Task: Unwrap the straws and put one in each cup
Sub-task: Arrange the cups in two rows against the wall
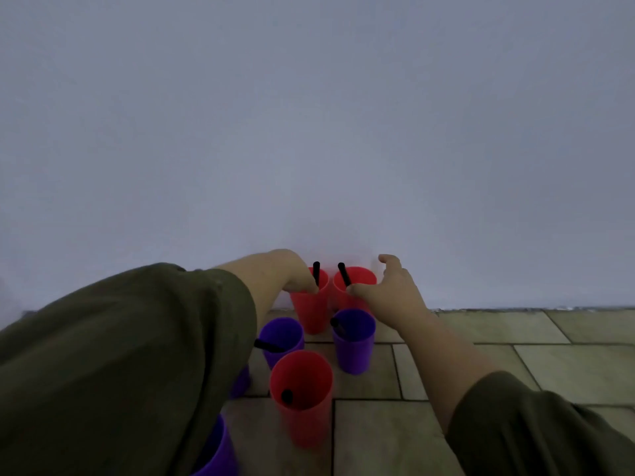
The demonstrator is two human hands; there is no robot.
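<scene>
straws (316, 273) five black, red cups (304, 428) three, purple cups (354, 353) at least three

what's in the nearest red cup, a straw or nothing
A straw is in it. The nearest red cup stands upright on the floor, and the end of a black straw shows inside its rim, on the left side.

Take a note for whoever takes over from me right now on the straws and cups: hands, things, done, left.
Left hand: fingertips down at the rim of the back left red cup, against its straw; grip unclear.
Right hand: open, thumb at the rim of the back right red cup.
Done: black straws stand in both back cups, the mid-left purple cup, mid-right purple cup and front red cup.
Left: the half-hidden purple cup and nearest purple cup sit partly behind the left sleeve; check them for straws.
</scene>
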